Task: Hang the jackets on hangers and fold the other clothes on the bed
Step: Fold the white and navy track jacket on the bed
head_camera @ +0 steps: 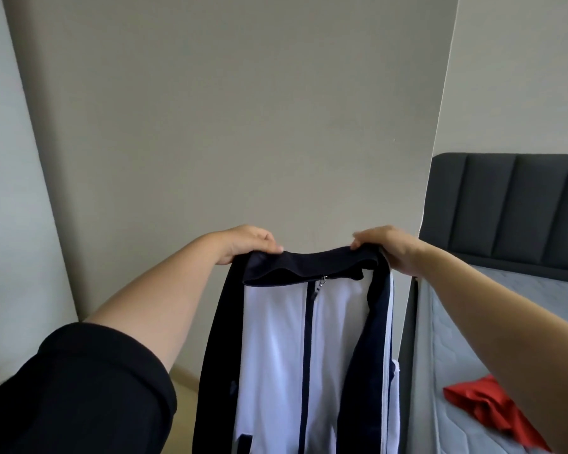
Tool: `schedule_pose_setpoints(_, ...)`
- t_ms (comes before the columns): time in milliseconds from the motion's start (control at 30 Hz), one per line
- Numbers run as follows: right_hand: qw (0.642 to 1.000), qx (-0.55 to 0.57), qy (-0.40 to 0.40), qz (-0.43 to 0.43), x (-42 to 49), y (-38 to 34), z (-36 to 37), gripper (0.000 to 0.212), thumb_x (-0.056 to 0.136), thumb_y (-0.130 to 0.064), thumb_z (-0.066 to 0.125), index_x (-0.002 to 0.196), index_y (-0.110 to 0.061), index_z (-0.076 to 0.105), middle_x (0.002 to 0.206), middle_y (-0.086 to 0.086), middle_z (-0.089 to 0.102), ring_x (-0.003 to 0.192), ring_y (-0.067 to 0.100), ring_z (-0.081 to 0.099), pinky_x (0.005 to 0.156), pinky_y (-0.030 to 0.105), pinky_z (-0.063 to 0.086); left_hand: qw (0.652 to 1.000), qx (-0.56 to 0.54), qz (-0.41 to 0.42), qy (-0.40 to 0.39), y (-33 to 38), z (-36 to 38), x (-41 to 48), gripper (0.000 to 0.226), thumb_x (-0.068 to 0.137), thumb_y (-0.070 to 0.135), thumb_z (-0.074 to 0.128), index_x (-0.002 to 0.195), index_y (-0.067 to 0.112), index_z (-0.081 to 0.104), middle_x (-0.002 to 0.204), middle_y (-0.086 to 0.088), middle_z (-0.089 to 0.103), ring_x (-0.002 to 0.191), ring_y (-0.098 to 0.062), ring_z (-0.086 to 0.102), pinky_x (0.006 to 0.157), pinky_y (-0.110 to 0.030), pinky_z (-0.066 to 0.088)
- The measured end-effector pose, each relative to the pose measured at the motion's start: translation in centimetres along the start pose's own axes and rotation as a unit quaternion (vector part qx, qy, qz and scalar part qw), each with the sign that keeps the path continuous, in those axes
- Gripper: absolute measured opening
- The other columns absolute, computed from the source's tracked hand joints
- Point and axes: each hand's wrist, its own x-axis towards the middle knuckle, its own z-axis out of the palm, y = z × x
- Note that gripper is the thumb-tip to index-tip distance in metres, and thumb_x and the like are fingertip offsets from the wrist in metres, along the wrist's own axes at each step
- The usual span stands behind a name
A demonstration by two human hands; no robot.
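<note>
Jacket (pixel 276 339) hung in the air before the wall (pixel 243 109), my left grip (pixel 246 245) and right grip (pixel 387 249) each pinching one upper corner, just left of the bed (pixel 505 290).

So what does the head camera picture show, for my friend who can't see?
A person's left hand and right hand hold up a white zip-up jacket with navy collar and sleeves by its shoulders, before a grey wall. At right, a crumpled red garment lies on a grey mattress with a dark grey padded headboard.
</note>
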Motion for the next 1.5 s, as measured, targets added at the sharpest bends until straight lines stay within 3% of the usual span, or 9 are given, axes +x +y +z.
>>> schedule_pose_setpoints(67, 0.997, -0.081, -0.015, -0.005, -0.4, 0.0, 0.1, 0.016, 0.084, -0.001, 0.064, 0.083, -0.016, 0.070, 0.089, 0.010, 0.063, 0.080, 0.021, 0.061, 0.084, 0.033, 0.050, 0.993, 0.102, -0.005, -0.065, 0.1, 0.1, -0.2, 0.026, 0.082, 0.014, 0.071, 0.104, 0.022, 0.060, 0.088, 0.002, 0.061, 0.073, -0.008, 0.061, 0.065, -0.017, 0.049)
schedule_pose_setpoints(133, 0.978, -0.208, -0.030, 0.008, -0.7, 0.1, 0.1, 0.030, 0.080, 0.003, 0.068, 0.099, -0.020, 0.067, 0.091, 0.003, 0.060, 0.085, 0.018, 0.058, 0.084, 0.028, 0.048, 0.968, 0.223, -0.033, -0.109, 0.4, 0.2, -0.5, 0.037, 0.077, 0.017, 0.075, 0.109, 0.029, 0.062, 0.092, 0.009, 0.064, 0.082, -0.009, 0.064, 0.065, -0.016, 0.050)
schedule_pose_setpoints(267, 0.901, -0.428, 0.073, -0.001, -0.1, 0.1, 1.8, 0.026, 0.074, -0.009, 0.074, 0.059, -0.016, 0.053, 0.059, -0.002, 0.050, 0.062, 0.019, 0.050, 0.049, 0.024, 0.035, 0.935, 0.354, 0.011, 0.005, 0.7, 1.3, 0.5, 0.007, 0.077, 0.017, 0.073, 0.080, 0.013, 0.068, 0.067, 0.000, 0.060, 0.061, -0.016, 0.055, 0.049, -0.019, 0.039)
schedule_pose_setpoints(333, 0.892, -0.414, 0.181, -0.029, 1.0, 0.5, 2.1, 0.035, 0.074, -0.008, 0.071, 0.055, -0.012, 0.042, 0.053, 0.002, 0.042, 0.054, 0.021, 0.042, 0.044, 0.025, 0.028, 0.936, 0.337, 0.041, 0.087, 0.4, 1.9, 1.4, 0.007, 0.079, 0.015, 0.071, 0.075, 0.011, 0.066, 0.061, 0.000, 0.053, 0.063, -0.019, 0.050, 0.050, -0.023, 0.033)
schedule_pose_setpoints(400, 0.892, -0.391, 0.225, -0.033, 2.0, 1.0, 2.1, 0.033, 0.074, -0.005, 0.068, 0.057, -0.008, 0.040, 0.054, 0.005, 0.039, 0.053, 0.022, 0.038, 0.045, 0.025, 0.025, 0.933, 0.354, 0.015, 0.062, 0.1, 2.3, 2.1, 0.008, 0.081, 0.017, 0.069, 0.077, 0.013, 0.064, 0.061, 0.001, 0.050, 0.066, -0.020, 0.050, 0.050, -0.023, 0.033)
schedule_pose_setpoints(500, 0.895, -0.398, 0.202, 0.011, 3.6, 2.8, 2.5, 0.029, 0.076, -0.003, 0.064, 0.061, -0.009, 0.039, 0.058, 0.005, 0.041, 0.057, 0.023, 0.041, 0.044, 0.024, 0.027, 0.918, 0.393, -0.031, 0.043, -0.5, 2.2, 3.6, 0.012, 0.084, 0.018, 0.065, 0.077, 0.010, 0.060, 0.062, 0.000, 0.048, 0.067, -0.023, 0.048, 0.050, -0.024, 0.032)
schedule_pose_setpoints(700, 0.899, -0.395, 0.188, 0.036, 9.8, 6.7, 4.1, 0.009, 0.083, -0.002, 0.048, 0.085, -0.008, 0.041, 0.068, 0.002, 0.045, 0.055, 0.015, 0.043, 0.043, 0.023, 0.030, 0.912, 0.364, -0.077, 0.174, -4.7, 2.6, 9.6, 0.011, 0.086, 0.016, 0.057, 0.088, 0.009, 0.066, 0.082, -0.005, 0.059, 0.078, -0.027, 0.056, 0.062, -0.027, 0.040)
schedule_pose_setpoints(1133, 0.886, -0.432, 0.158, 0.058, 17.2, 13.4, 7.7, 0.004, 0.085, -0.005, 0.045, 0.082, -0.007, 0.047, 0.075, 0.008, 0.052, 0.068, 0.029, 0.053, 0.052, 0.027, 0.038, 0.934, 0.225, -0.084, 0.264, -14.6, 7.2, 14.7, 0.016, 0.083, 0.008, 0.048, 0.067, 0.012, 0.049, 0.065, -0.005, 0.061, 0.067, -0.029, 0.057, 0.052, -0.028, 0.037)
schedule_pose_setpoints(1500, 0.851, -0.440, 0.270, -0.094, 3.0, 5.6, -1.2, 0.009, 0.085, -0.007, 0.045, 0.077, -0.007, 0.043, 0.065, 0.007, 0.047, 0.062, 0.029, 0.047, 0.048, 0.028, 0.028, 0.870, 0.224, -0.063, 0.435, 0.2, 11.2, 2.0, 0.026, 0.090, 0.015, 0.053, 0.065, 0.014, 0.046, 0.070, -0.003, 0.049, 0.069, -0.028, 0.047, 0.054, -0.029, 0.029)
